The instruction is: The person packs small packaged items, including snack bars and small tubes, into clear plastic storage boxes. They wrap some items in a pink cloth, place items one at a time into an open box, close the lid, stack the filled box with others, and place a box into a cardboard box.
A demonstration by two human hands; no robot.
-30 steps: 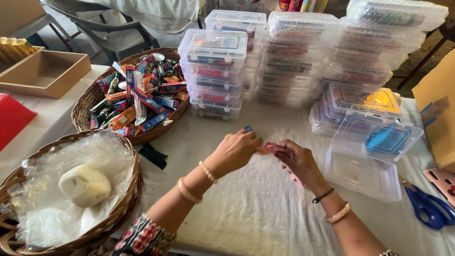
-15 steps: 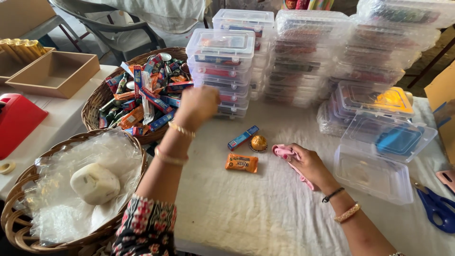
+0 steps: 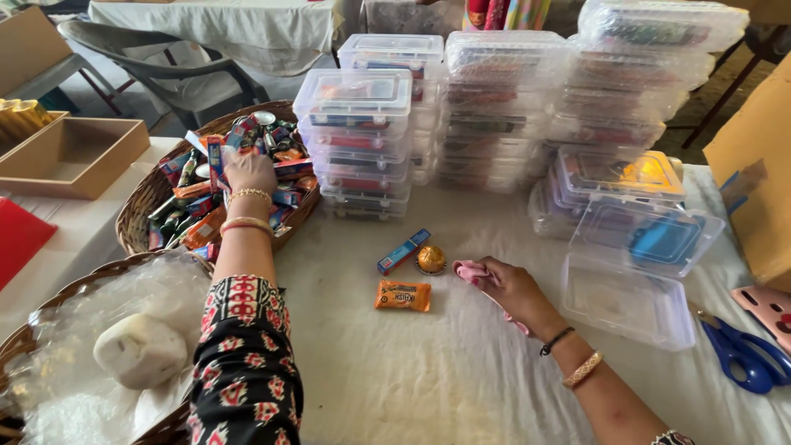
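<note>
Head view showed the left hand [image 3: 249, 171] reaching forward into the wicker basket [image 3: 136, 216], fingers curled down among the wrapped sweets [image 3: 284, 169]; whether they had closed on one, I could not tell. The right hand [image 3: 509, 284] rested on the table with its fingers pinched on a pink wrapped sweet [image 3: 471, 270]. Just left of it lay a gold foil ball [image 3: 431, 259], a blue bar [image 3: 404, 250] lying diagonally and an orange packet [image 3: 403, 295], with stacked clear boxes [image 3: 354, 140] behind.

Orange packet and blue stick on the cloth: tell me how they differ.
The orange packet is short, wide and lies nearly level; the blue stick is long, narrow and lies slanted. The packet sits nearer the camera, apart from the gold ball; the stick lies right beside the ball. Both are wrapped sweets lying flat, neither hand touching them.
</note>
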